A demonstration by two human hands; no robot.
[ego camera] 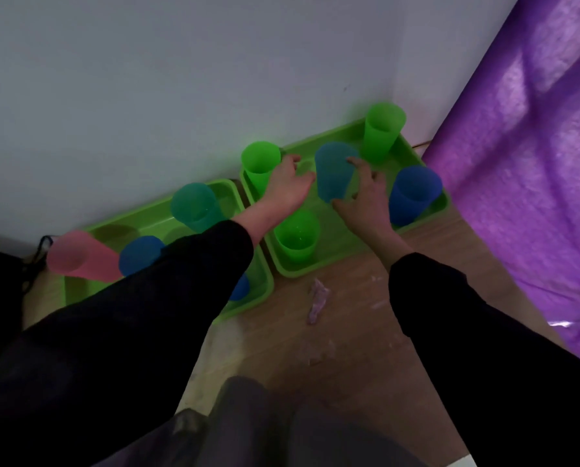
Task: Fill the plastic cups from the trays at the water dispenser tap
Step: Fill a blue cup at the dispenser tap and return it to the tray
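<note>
Pickup, I judge: right hand [366,200] wraps the upright grey-blue cup [332,173] to lift it off the green tray [315,273]; whether the left hand [286,190] holds anything I cannot tell.

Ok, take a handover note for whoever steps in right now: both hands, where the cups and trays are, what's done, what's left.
Left hand: fingertips at the bright green plastic cup, back left of the right-side green plastic tray; grip unclear.
Right hand: thumb and fingers round the grey-blue plastic cup mid-tray.
More cups stand in it and in the left-side green plastic tray.
Done: cannot tell, no tap in view. Left: fill the cups.
</note>
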